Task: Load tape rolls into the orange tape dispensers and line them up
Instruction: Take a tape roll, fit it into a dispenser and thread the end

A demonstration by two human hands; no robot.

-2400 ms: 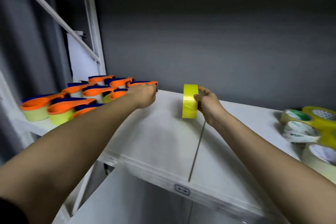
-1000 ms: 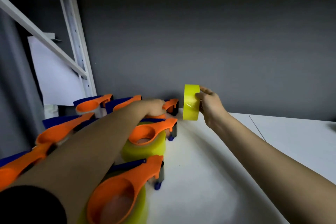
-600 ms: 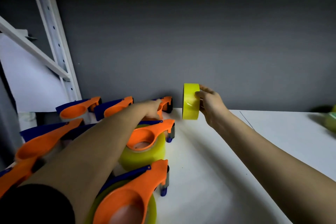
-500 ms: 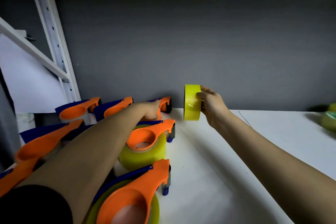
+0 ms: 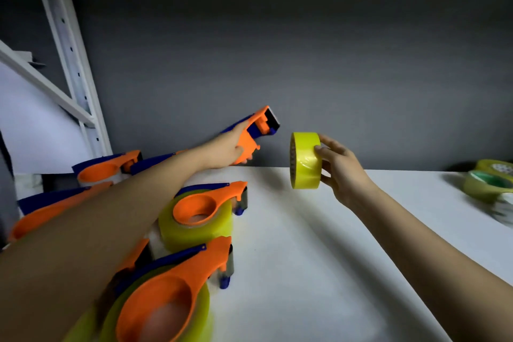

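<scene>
head view: left grip [image 5: 227, 151] clasps empty dispenser [image 5: 256, 130]; right grip [image 5: 337, 166] pinches yellow roll [image 5: 304, 160].

surface: white table [image 5: 319, 258] | left side: loaded orange dispensers [image 5: 205, 208] seen standing in rows, yellow tape fitted | far right edge: loose tape rolls [image 5: 491, 183] seen piled, blurred

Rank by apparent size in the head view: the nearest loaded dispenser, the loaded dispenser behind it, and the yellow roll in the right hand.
1. Nearest loaded dispenser, though its closeness to the camera inflates it.
2. Loaded dispenser behind it.
3. Yellow roll in the right hand, smallest.
The two dispensers may truly match.
</scene>
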